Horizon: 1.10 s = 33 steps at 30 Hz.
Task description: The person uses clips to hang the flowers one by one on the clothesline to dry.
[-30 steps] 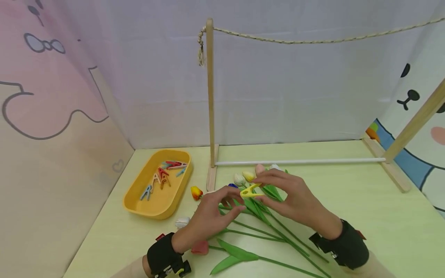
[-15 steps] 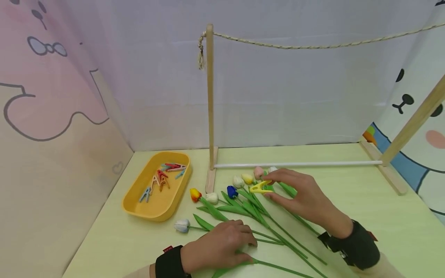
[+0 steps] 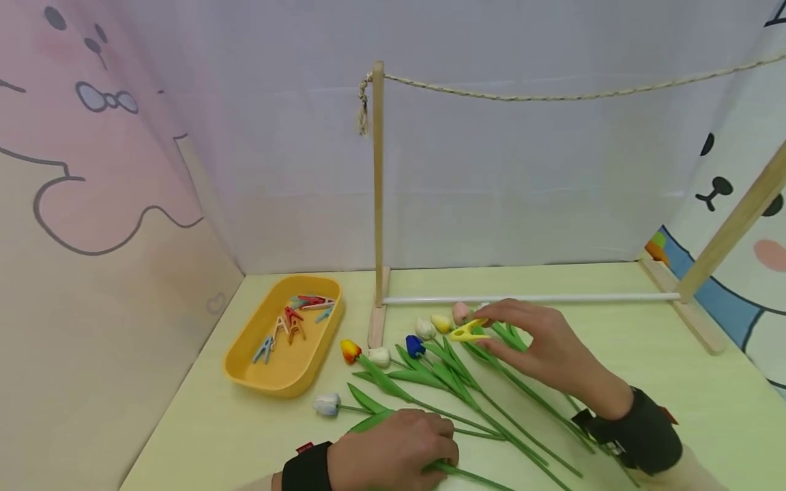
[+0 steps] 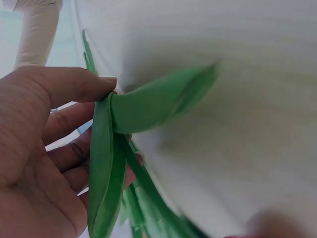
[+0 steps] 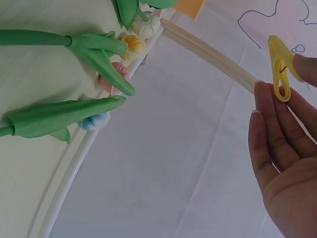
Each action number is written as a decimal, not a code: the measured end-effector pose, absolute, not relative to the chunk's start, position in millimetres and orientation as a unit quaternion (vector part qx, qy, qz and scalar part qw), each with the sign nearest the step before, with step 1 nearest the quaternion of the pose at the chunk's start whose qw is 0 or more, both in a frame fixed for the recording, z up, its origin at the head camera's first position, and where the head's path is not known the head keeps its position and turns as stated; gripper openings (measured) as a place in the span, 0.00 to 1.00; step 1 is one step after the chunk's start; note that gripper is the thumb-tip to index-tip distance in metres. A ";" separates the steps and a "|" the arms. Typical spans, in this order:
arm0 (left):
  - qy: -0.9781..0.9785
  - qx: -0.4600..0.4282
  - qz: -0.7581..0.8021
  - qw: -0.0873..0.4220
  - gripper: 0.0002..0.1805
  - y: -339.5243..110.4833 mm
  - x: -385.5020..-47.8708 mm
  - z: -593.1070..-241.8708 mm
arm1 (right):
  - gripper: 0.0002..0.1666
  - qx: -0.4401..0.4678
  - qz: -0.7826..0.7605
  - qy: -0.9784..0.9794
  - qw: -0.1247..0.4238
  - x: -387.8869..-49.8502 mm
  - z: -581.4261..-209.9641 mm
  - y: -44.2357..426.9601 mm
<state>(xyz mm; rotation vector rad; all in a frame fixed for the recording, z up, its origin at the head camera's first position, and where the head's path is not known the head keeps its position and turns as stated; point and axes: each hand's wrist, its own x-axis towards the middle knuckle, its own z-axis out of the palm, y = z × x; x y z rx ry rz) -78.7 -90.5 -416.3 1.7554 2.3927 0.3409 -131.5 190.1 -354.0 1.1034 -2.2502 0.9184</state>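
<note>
Yellow clothespin (image 3: 468, 332): pinched in right hand (image 3: 540, 341). Single tulip (image 3: 473, 476): stem pinched in left hand (image 3: 399, 447), unclipped. Other tulips (image 3: 415, 346): on counter (image 3: 614, 354). Spare clothespins (image 3: 294, 315): in left-side tray (image 3: 288, 375). Stage: apparently early.

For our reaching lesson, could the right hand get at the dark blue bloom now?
Probably yes: the dark blue bloom lies uncovered near the right hand, which, however, pinches a yellow clothespin.

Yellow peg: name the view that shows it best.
Right wrist view: the peg appears largest there, held in the fingers. The head view shows it smaller; the left wrist view doesn't show it.
</note>
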 end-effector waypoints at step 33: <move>0.763 0.405 0.491 -0.115 0.06 -99.6 -143.8 -307.2 | 0.25 0.378 0.201 -0.834 0.348 -156.9 -235.4 258.6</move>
